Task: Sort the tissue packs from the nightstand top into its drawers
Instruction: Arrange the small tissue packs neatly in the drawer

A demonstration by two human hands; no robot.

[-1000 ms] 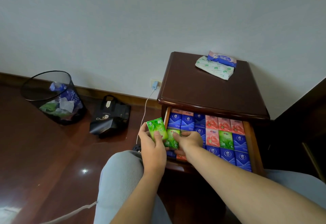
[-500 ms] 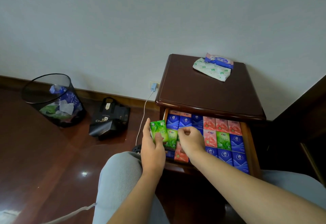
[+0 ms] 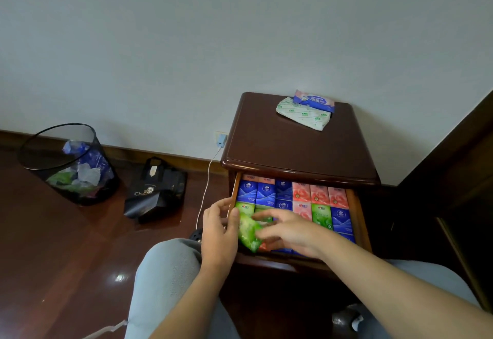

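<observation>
Whereas the left hand (image 3: 220, 234) was holding the green tissue pack (image 3: 248, 232) upright beside the drawer's left edge half a second ago, it is now tilting that pack down over the front left corner of the open top drawer (image 3: 352, 218), with the thumb pressing on the pack's left edge; the fingers behind the pack are hidden, so the grip is reading as a grasp on the pack. The right hand (image 3: 289, 228), which was pinching at packs inside the drawer, is now spreading its fingers loosely over the drawer's front rows, blurred by motion and grasping nothing that can be made out. The drawer is holding packs standing in rows: three blue and three red in the clearest rear row, with a partly hidden row of red tops behind them, then green, blue, red, green and blue packs in the next row; the front rows are mostly lying under the hands, so a full count cannot be given. Two larger soft packs are lying on the nightstand top (image 3: 266, 146) near the wall, a white-and-green one (image 3: 301, 115) with a blue-and-pink one (image 3: 314, 100) resting on its rear edge. One mesh waste bin (image 3: 69, 162) on the floor is holding crumpled wrappers, and one black bag (image 3: 154, 191) is lying beside it.
</observation>
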